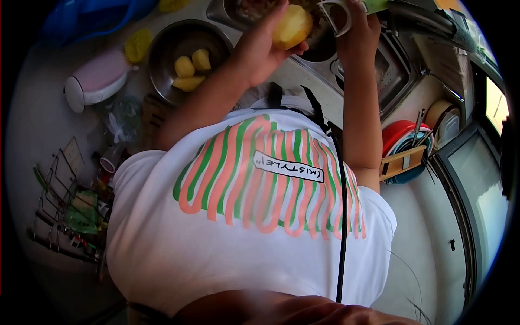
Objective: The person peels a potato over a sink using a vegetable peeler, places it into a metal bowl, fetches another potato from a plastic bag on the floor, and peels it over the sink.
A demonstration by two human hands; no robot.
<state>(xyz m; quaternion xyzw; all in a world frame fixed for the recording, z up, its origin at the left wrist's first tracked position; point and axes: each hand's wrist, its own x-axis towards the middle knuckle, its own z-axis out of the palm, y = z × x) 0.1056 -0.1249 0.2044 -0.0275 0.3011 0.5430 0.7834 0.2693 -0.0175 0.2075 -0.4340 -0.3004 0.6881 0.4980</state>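
My left hand (261,50) is wrapped round a peeled yellow potato (292,28) at the top of the view, over the sink. Just to its right, my right hand (358,35) grips a peeler with a white, arch-shaped head (342,26), which is apart from the potato. The right fingertips run close to the upper edge of the view. Left of my left forearm, a metal bowl (158,39) holds several pale yellow potato pieces (184,67).
The steel sink (385,81) spans the top, with a dark faucet (428,23) at right. A yellow scrubber (137,45), a pink and white appliance (97,80) and a wire rack (54,189) stand left. Stacked basins (398,132) are at right, near a door (476,179).
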